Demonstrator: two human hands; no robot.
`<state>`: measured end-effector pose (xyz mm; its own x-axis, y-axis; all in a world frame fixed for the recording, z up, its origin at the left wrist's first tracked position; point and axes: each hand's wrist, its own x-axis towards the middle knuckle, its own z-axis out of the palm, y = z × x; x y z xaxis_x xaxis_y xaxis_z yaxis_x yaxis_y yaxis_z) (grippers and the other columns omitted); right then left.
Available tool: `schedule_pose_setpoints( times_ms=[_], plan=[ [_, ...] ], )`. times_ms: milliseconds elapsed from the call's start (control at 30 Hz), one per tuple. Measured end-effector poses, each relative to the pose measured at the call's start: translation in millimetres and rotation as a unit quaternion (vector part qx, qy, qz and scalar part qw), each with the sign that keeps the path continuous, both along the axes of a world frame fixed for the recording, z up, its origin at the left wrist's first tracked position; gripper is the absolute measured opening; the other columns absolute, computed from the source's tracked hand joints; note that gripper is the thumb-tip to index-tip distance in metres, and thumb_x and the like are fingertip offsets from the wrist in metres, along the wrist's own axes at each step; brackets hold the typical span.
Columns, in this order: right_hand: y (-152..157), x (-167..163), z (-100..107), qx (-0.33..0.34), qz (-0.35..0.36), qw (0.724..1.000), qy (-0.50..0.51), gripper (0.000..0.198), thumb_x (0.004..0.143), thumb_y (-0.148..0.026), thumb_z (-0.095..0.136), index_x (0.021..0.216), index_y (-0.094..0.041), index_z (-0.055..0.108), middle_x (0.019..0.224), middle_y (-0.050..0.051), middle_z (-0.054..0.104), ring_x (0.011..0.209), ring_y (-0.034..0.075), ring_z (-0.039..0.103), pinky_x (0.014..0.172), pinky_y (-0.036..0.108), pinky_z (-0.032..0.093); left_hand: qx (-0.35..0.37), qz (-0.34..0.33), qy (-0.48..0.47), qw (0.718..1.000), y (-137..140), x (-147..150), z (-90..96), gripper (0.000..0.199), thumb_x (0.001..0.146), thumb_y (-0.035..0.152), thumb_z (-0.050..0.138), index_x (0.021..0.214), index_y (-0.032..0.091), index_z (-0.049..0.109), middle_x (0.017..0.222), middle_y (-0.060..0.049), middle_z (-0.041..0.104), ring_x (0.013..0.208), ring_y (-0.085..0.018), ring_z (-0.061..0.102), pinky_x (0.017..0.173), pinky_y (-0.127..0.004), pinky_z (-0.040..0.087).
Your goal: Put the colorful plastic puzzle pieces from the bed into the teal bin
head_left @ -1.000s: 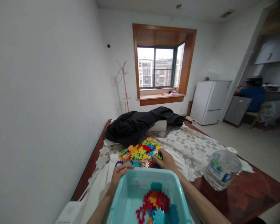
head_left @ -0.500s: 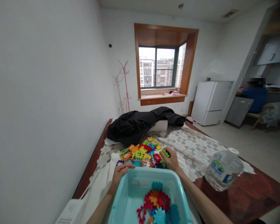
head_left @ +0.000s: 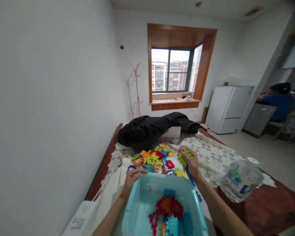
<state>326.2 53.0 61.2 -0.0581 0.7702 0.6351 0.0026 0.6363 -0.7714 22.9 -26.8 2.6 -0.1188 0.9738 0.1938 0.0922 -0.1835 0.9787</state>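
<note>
The red-brown table (head_left: 272, 205) is the broadest surface we see before us, partly covered by a flowered lace cloth (head_left: 211, 152), with a heap of black cloth (head_left: 149, 129) across its far end. The pale blue-green tub (head_left: 139, 206) lies nearest us, between the two forearms, and has several toy pieces on its floor, red ones (head_left: 178, 207) among them. To the right stands a clear water bottle (head_left: 241, 180), near the right forearm; we do best to swing that elbow with care. Just beyond the tub's far rim lies a colourful pile of toothed toy pieces (head_left: 152, 159).

Our left hand (head_left: 132, 177) lies half-open over the tub's far-left corner, fingers along the rim; we cannot tell how firmly it grips. Some downward pressure here should steady the tub. Our right hand (head_left: 193, 165) is raised right of the pile, fingers curled round a green piece (head_left: 186, 157), thumb across its face; we cannot count what else lies in the palm. A narrow blue piece (head_left: 190, 177) shows just below this hand, and we cannot tell whether it is held or lying beyond. We judge a firm thumb useful, since flat pieces may slide and their teeth may catch.
</note>
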Motion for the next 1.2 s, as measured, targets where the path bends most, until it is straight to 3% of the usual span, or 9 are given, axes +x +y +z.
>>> schedule_pose_setpoints(
  times_ms=[133,367,467,567,667,733,933,1067,1200],
  plan=[
    [-34,-30,42,0.109,0.167,0.970,-0.139,0.042,0.093,-0.061,0.061,0.080,-0.021,0.067,0.073,0.003,0.063,0.068,0.019,0.058,0.067,0.031,0.046,-0.002,-0.011,0.003,1.000,-3,2,6.7,0.034,0.080,0.045,0.067,0.088,0.017,0.085,0.093,-0.010,0.081,0.096,-0.029,0.069,0.093,-0.038,0.048],
    [-61,-69,46,0.091,0.456,0.776,-0.426,0.053,0.087,-0.069,0.069,0.106,-0.020,0.075,0.100,0.007,0.077,0.087,0.021,0.071,0.082,0.029,0.053,-0.004,-0.022,-0.006,1.000,-2,3,10.1,0.030,0.078,0.042,0.068,0.085,0.018,0.085,0.093,-0.009,0.081,0.096,-0.029,0.069,0.092,-0.036,0.049],
    [-60,-61,52,0.060,0.507,0.770,-0.382,0.068,0.087,-0.077,0.062,0.119,-0.018,0.074,0.118,0.012,0.075,0.107,0.026,0.071,0.098,0.034,0.052,-0.008,-0.027,-0.019,0.999,-1,1,8.4,0.030,0.077,0.042,0.070,0.084,0.017,0.084,0.092,-0.009,0.080,0.094,-0.028,0.068,0.088,-0.035,0.050],
    [-55,-33,59,0.026,0.431,0.862,-0.264,0.067,0.097,-0.075,0.046,0.122,-0.019,0.073,0.120,0.011,0.075,0.112,0.026,0.069,0.101,0.039,0.051,-0.024,-0.073,-0.053,0.996,0,-2,7.4,0.031,0.075,0.043,0.074,0.089,0.016,0.083,0.092,-0.009,0.078,0.084,-0.024,0.066,0.076,-0.031,0.050],
    [-51,9,42,-0.012,0.221,0.963,-0.157,0.049,0.104,-0.060,0.046,0.107,-0.020,0.074,0.097,0.008,0.075,0.089,0.022,0.069,0.083,0.035,0.055,-0.047,-0.128,-0.092,0.986,-1,-5,8.4,0.034,0.073,0.041,0.079,0.096,0.016,0.081,0.090,-0.006,0.075,0.073,-0.019,0.064,0.067,-0.027,0.048],
    [-53,39,15,-0.045,0.074,0.982,-0.170,0.039,0.103,-0.053,0.051,0.108,-0.021,0.072,0.095,0.008,0.073,0.088,0.023,0.068,0.081,0.035,0.055,-0.060,-0.141,-0.116,0.981,-1,-7,10.3,0.034,0.069,0.038,0.082,0.095,0.016,0.080,0.087,-0.005,0.074,0.068,-0.017,0.062,0.064,-0.026,0.047],
    [-85,97,-69,-0.017,0.016,0.884,-0.467,0.067,0.096,-0.053,0.063,0.156,-0.028,0.046,0.157,0.015,0.050,0.144,0.034,0.047,0.118,0.050,0.041,-0.087,-0.120,-0.168,0.975,1,-15,17.6,0.024,0.060,0.030,0.079,0.079,0.017,0.078,0.075,-0.003,0.071,0.062,-0.017,0.061,0.060,-0.026,0.049],
    [-88,97,-92,0.033,0.001,0.819,-0.573,0.087,0.097,-0.056,0.061,0.168,-0.030,0.017,0.174,0.011,0.020,0.160,0.035,0.018,0.128,0.058,0.021,-0.116,-0.136,-0.203,0.963,0,-15,20.6,0.021,0.055,0.028,0.077,0.074,0.018,0.076,0.070,-0.002,0.069,0.061,-0.018,0.061,0.060,-0.029,0.053],
    [-58,80,-101,0.061,-0.007,0.809,-0.585,0.085,0.100,-0.048,0.057,0.168,-0.028,0.010,0.174,0.011,0.017,0.161,0.033,0.017,0.129,0.057,0.017,-0.109,-0.142,-0.185,0.966,-3,-12,20.8,0.023,0.059,0.029,0.079,0.079,0.018,0.078,0.075,-0.001,0.069,0.064,-0.017,0.061,0.059,-0.027,0.052]
  ],
)
